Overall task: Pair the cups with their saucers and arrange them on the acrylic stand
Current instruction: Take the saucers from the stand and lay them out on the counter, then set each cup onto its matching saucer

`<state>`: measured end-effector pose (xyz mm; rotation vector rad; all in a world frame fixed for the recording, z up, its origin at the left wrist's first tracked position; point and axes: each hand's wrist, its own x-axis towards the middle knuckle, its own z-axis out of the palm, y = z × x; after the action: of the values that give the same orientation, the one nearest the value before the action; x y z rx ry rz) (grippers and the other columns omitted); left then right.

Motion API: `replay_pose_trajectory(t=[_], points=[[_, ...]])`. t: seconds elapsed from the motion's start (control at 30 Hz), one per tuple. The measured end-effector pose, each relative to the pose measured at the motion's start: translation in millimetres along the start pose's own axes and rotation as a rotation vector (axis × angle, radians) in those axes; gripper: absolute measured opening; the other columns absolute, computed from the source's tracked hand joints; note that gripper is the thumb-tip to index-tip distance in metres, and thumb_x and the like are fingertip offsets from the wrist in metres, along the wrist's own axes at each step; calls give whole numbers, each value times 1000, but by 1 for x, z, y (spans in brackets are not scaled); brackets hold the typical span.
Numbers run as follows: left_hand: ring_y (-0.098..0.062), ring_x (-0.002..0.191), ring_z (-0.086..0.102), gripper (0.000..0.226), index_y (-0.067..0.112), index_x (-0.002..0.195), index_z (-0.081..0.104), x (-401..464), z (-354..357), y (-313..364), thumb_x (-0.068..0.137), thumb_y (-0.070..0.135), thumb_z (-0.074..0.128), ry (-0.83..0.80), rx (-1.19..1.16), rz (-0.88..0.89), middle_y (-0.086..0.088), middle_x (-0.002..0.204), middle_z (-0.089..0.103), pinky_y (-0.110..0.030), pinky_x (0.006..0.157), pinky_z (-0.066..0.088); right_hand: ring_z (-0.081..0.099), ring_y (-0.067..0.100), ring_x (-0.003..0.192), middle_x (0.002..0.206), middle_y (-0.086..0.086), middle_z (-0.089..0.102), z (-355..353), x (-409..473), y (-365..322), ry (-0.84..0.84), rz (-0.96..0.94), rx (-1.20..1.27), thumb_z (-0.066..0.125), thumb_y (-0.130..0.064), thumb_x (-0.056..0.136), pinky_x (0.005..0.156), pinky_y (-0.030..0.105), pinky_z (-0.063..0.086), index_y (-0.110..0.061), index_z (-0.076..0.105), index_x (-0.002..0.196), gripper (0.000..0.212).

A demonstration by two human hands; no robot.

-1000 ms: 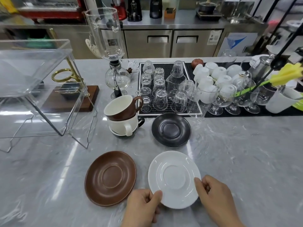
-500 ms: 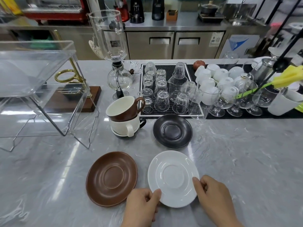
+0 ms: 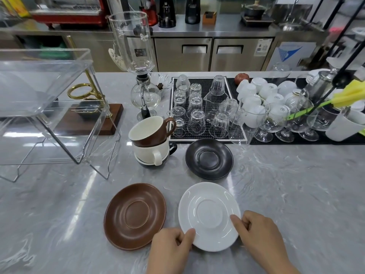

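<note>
Grey marble counter (image 3: 296, 194), both your hands on the white saucer (image 3: 209, 212).
Your left hand (image 3: 170, 247) pinches its near-left rim, your right hand (image 3: 260, 234) pinches the right rim; saucer lies flat on the counter. Brown saucer (image 3: 135, 215) sits just left of it, black saucer (image 3: 209, 158) behind. Brown cup (image 3: 150, 130) is stacked tilted on the white cup (image 3: 152, 153), which sits in a black cup. Acrylic stand (image 3: 49, 107) is at far left.
</note>
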<state>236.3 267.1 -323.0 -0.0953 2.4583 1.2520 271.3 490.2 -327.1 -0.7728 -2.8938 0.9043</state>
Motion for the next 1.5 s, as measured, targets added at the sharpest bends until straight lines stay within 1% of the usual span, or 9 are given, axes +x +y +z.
replay_pose_trajectory(t=[0.2,0.4,0.63,0.83,1.07,1.13,1.23,1.37,1.5], points=[[-1,43,50,53,19,44,49,1,1,1,82,38,80,34,20,-8,12,35,50,-13,52,41,56,17,58,45,-3,49,-1,0,-1,-10,-5,-5,63,-51,85,54,30,43,-19,39,52,51],[-2,44,50,60,24,35,42,-1,0,4,78,33,83,77,2,-7,13,35,48,-13,51,40,51,14,50,43,-3,49,-6,1,-5,17,1,52,62,-54,83,51,30,43,-20,39,49,53],[-4,42,49,47,21,45,51,3,-14,9,72,31,89,223,-96,97,11,39,51,-12,49,40,42,9,44,47,-15,51,-11,6,-27,65,-50,152,63,-56,78,48,25,37,-24,40,48,50],[-3,42,47,38,22,51,57,10,-30,10,71,32,89,327,-128,160,11,43,54,-10,49,39,49,11,49,57,-20,57,-6,16,-52,53,-121,162,61,-62,78,50,24,40,-23,44,52,50],[-1,50,56,26,24,60,65,24,-55,15,72,27,88,422,-172,155,17,59,67,-6,54,44,50,9,57,54,-17,54,-3,34,-78,46,-222,218,64,-56,80,51,27,40,-29,46,56,40],[-1,53,60,21,28,66,68,30,-64,16,73,29,88,450,-169,151,19,65,70,-11,58,48,50,10,56,54,-16,54,-4,40,-85,41,-270,216,64,-54,81,52,27,41,-28,47,58,38],[-3,70,67,15,33,75,71,37,-76,19,74,37,85,497,-79,152,18,74,73,-25,71,54,55,11,58,59,-13,59,-7,49,-97,42,-337,192,64,-51,83,56,27,47,-28,58,68,28],[-6,92,65,24,33,91,73,50,-92,28,74,47,83,588,35,227,24,91,68,-39,92,53,62,6,71,73,-12,66,-7,63,-116,25,-397,224,71,-42,83,67,29,54,-31,69,87,12],[-1,100,56,40,34,103,72,66,-105,39,71,59,70,620,58,265,30,100,59,-37,99,47,64,5,96,101,-17,69,-6,79,-134,-9,-449,255,72,-40,83,86,27,54,-28,69,112,31]])
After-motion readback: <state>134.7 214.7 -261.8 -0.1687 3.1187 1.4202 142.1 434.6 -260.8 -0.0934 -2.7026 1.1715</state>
